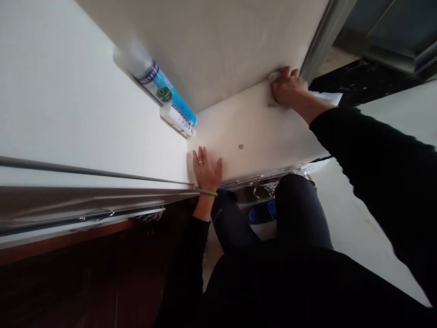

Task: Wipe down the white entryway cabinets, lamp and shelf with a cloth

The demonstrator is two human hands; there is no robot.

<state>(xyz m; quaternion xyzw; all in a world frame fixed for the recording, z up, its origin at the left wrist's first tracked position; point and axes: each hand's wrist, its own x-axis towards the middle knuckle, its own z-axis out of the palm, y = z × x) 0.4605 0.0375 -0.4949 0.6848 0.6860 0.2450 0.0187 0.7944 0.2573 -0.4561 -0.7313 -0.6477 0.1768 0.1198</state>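
My left hand [206, 174] lies flat on the white surface [235, 159], fingers spread, close to its front edge. It wears a ring, and a green bangle circles the wrist. Farther off to the right, my right hand [289, 87] is closed over a pale, thin cloth or wipe [274, 76], pressing it down where the surface meets the back wall. Most of that cloth is hidden under the fingers. Beyond my left hand, in the corner, stand a tall blue-and-white can [175, 99] and a shorter white bottle [175, 119].
A white panel [85, 109] rises on the left. A grey frame [324, 38] borders the right end, with a black speckled slab [362, 82] past it. A small dark mark [241, 146] is on the surface. Below, blue slippers [261, 212] are near my knees.
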